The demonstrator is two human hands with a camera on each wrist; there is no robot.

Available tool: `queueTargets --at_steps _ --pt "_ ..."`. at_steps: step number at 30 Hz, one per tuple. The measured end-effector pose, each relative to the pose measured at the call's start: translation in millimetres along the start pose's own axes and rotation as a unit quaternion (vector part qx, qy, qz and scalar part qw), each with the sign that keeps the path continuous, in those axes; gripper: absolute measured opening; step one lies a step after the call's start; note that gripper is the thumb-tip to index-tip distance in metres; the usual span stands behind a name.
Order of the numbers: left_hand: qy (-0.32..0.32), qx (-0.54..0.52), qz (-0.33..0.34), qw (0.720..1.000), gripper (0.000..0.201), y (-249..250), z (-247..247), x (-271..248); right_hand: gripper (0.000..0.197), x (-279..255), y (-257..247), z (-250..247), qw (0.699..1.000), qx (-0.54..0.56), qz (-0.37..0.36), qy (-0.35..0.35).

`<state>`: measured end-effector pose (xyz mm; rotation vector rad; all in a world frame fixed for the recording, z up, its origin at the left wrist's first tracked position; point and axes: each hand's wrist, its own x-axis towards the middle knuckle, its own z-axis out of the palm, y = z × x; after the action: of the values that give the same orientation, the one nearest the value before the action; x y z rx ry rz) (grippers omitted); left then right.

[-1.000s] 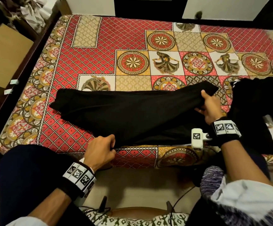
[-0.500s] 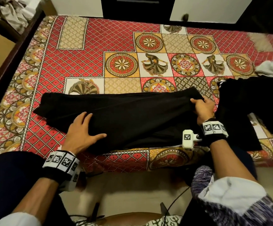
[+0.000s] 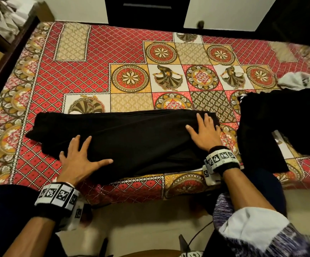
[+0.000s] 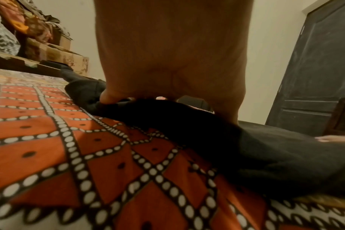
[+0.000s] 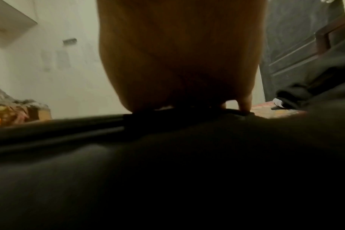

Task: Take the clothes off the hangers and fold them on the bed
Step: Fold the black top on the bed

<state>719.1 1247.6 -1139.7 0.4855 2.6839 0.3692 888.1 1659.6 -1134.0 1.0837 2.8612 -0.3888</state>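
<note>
- A black garment (image 3: 132, 138) is lying folded into a long band across the near edge of the bed (image 3: 98, 52), its near hem sitting almost at the edge itself.
- The left hand (image 3: 80, 160) is pressing flat on the band's near-left part, fingers spread and straight, gripping nothing.
- The right hand (image 3: 204, 132) is pressing flat on the band's right end, fingers likewise splayed and released.
- With only flat palms holding it, the cloth is likely sliding rather than smoothing if the hands push sideways; the layers underneath could be bunching into creases that the top layer is hiding.
- The left end (image 3: 37, 130) is lying loose and uneven, so the next fold may be coming out crooked unless that end is squared first.
- Being so close to the near edge, the band is at risk of slipping off toward the floor if it is dragged nearer.
- Another dark garment (image 3: 283, 127) is lying just beside the right end, near the bed's right edge; a wide sweep of the right hand could be catching it and tangling the two.
</note>
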Motion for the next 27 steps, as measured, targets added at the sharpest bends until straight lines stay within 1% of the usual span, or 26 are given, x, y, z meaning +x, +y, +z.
queueTargets --at_steps 1,2,4,6,8,9,10,11,12,13,15,16,18,21,22,23,25,27 --pt "-0.007 -0.003 -0.011 1.000 0.128 -1 -1 -1 0.081 -2 2 7 0.999 -0.014 0.013 -0.038" --pt "-0.009 -0.008 -0.015 1.000 0.131 -2 -1 0 0.083 -2 4 10 0.999 -0.016 0.022 -0.047" --pt "-0.006 -0.024 -0.019 1.000 0.133 -3 -3 -1 0.085 -3 4 9 0.999 0.007 0.029 -0.036" --pt "0.006 -0.033 -0.013 0.999 0.131 -1 -5 -3 0.085 -3 0 3 0.997 0.056 0.055 -0.001" --pt "0.050 -0.034 0.024 0.998 0.123 0 -4 -6 0.083 -3 3 -4 0.983 0.131 0.118 0.045" --pt "0.082 -0.024 0.059 0.995 0.117 1 -4 -8 0.082 -2 7 -8 0.971 0.172 0.157 0.053" --pt "0.107 -0.009 0.098 0.989 0.112 3 -3 -10 0.082 -1 12 -11 0.960 0.200 0.194 0.041" --pt "0.115 0.004 0.132 0.985 0.108 4 0 -11 0.082 -1 16 -15 0.951 0.214 0.224 0.017" --pt "0.102 0.013 0.153 0.983 0.106 6 4 -12 0.082 -1 21 -19 0.943 0.222 0.247 -0.004" --pt "0.073 0.018 0.160 0.984 0.108 7 8 -12 0.082 -1 26 -22 0.938 0.229 0.260 -0.013" --pt "0.019 0.031 0.147 0.989 0.113 8 17 -9 0.078 1 31 -26 0.929 0.251 0.272 -0.012" --pt "0.007 0.034 0.137 0.990 0.115 9 18 -7 0.077 2 32 -28 0.925 0.262 0.274 -0.015" --pt "-0.004 0.032 0.126 0.992 0.114 9 16 -5 0.078 5 34 -31 0.914 0.286 0.286 -0.026" --pt "-0.002 0.035 0.122 0.992 0.104 12 13 -7 0.096 13 48 -30 0.890 0.325 0.315 -0.045" --pt "0.001 0.036 0.121 0.992 0.102 12 14 -7 0.097 16 54 -27 0.884 0.336 0.321 -0.047" --pt "0.003 0.035 0.121 0.992 0.102 13 14 -8 0.096 20 60 -23 0.879 0.348 0.323 -0.050" --pt "0.008 0.029 0.123 0.992 0.101 13 15 -7 0.090 17 57 -25 0.874 0.356 0.326 -0.059" --pt "0.011 0.026 0.125 0.992 0.101 13 15 -5 0.077 12 46 -31 0.864 0.371 0.335 -0.066"
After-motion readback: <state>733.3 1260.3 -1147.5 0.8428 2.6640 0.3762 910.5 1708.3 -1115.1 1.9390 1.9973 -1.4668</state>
